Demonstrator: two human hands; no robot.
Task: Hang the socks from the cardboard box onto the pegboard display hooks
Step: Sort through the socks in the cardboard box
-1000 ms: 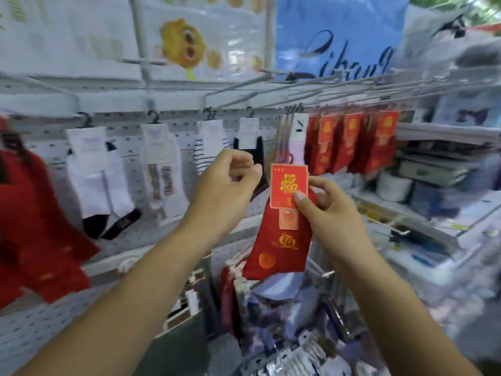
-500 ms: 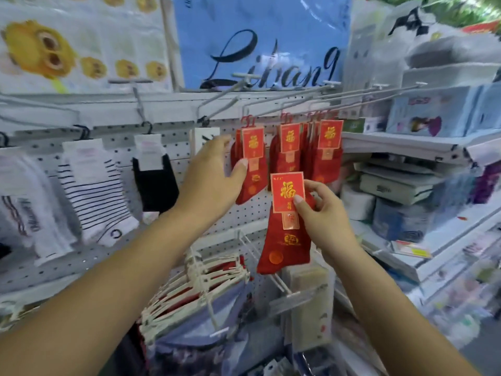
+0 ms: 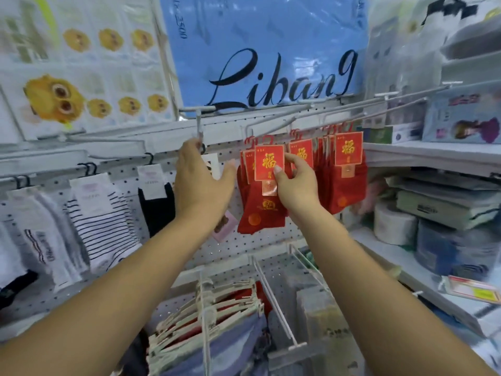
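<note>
R hand (image 3: 296,185) pinches red socks' (image 3: 260,213) glossy rect. card header.

The held socks (image 3: 261,210) are red with a gold emblem and an orange dot; their card (image 3: 269,162) is red with a gold character. The pairs (image 3: 344,191) at 3 o'clock match, red and gold. At 9 o'clock, striped socks (image 3: 100,221) are white with thin black lines, and a black pair (image 3: 157,207) carries a white tag (image 3: 151,181). The pegboard (image 3: 244,248) is white with dark holes. The banner (image 3: 260,50) at 12 o'clock is blue with black script; the sheet (image 3: 81,63) at 10 o'clock shows yellow creatures.
</note>
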